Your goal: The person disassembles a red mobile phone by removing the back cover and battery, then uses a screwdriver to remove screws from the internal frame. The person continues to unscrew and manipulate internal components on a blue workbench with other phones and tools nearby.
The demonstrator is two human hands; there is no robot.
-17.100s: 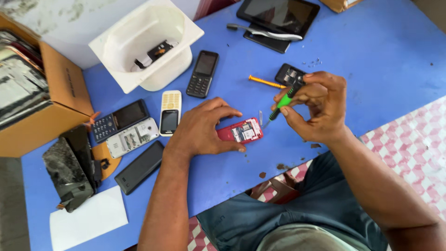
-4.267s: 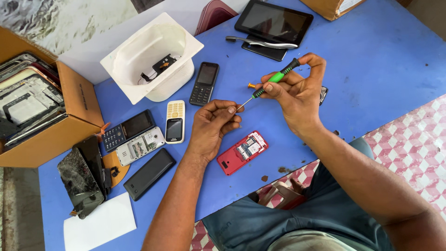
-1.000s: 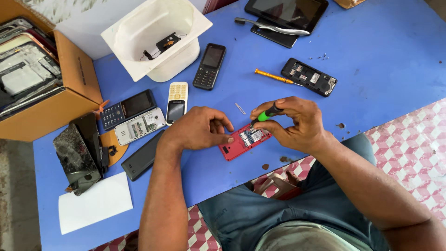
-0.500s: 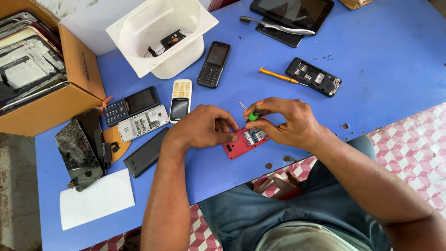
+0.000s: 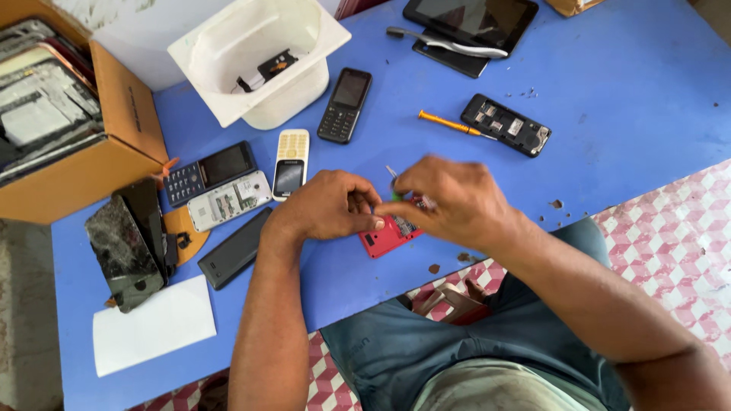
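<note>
Left hand: my left hand [image 5: 327, 207] is curled, fingertips pressing the left end of the red phone [image 5: 387, 234].
Right hand: my right hand [image 5: 449, 199] is pinched closed over the phone's upper end; a thin tool tip [image 5: 391, 172] shows above the fingers, but motion blur hides the grip itself.
Red phone position: flat on the blue table [image 5: 624, 99], open side up, directly under and between both hands, near the table's front edge.
Long axis: diagonal, lower-left to upper-right.
Nearer hand: both touch it; the right covers more.
Nearby: orange screwdriver [image 5: 449, 124] and opened black phone [image 5: 506, 125] lie beyond my right hand, well apart.
</note>
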